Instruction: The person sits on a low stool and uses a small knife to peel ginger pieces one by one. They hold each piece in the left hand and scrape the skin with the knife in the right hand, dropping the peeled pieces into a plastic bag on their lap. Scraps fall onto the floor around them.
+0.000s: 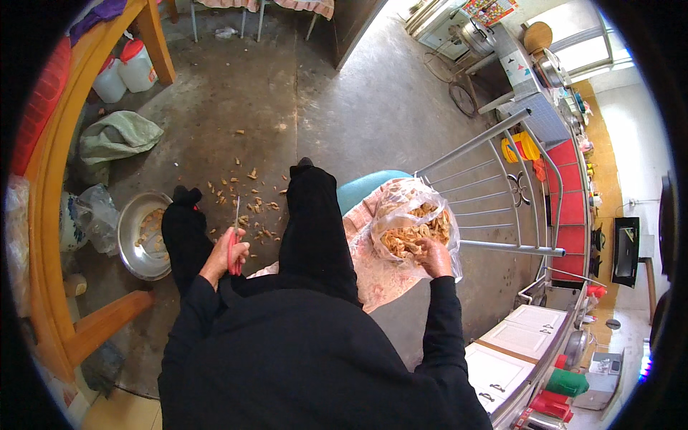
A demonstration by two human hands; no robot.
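Observation:
My left hand [221,257] holds a pair of scissors with red handles [234,257], the blades pointing away from me above the floor. At the mouth of a clear plastic bag [382,208], my right hand [436,260] has its fingers among brown, curled dried food pieces [400,239]; whether they grip one is hidden. The bag rests on a pink patterned cloth [379,285] over a chair with a teal seat edge [368,185]. Left of my legs, a metal basin [128,252] on the floor contains small light-brown pieces [153,228].
Brown scraps [258,203] lie scattered on the concrete floor [231,91] between and beyond my feet. The chair's metal backrest [478,148] rises at the right. A wooden table frame [62,134], a woven sack [121,134] and white plastic jugs [137,67] stand left. Kitchen cabinets [516,349] line the right.

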